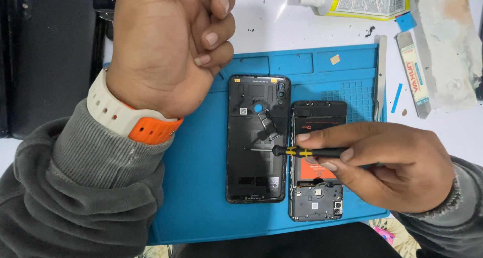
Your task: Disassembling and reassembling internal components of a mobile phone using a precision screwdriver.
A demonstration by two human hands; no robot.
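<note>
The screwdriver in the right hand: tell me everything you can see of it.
The screwdriver is a slim precision tool with a black handle, yellow bands near its front end and a thin metal shaft. It lies almost level, tip pointing left over the detached black back cover; whether the tip touches it cannot be told. The right hand pinches the handle between thumb and fingers, above the opened phone on the blue mat.

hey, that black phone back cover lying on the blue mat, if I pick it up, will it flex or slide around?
The back cover looks like a thin, hollow shell, so it is probably light and may flex a little if lifted by one end. It lies flat on the blue mat, so it should hardly slide. Small loose metal parts rest inside it and could tip out.
</note>
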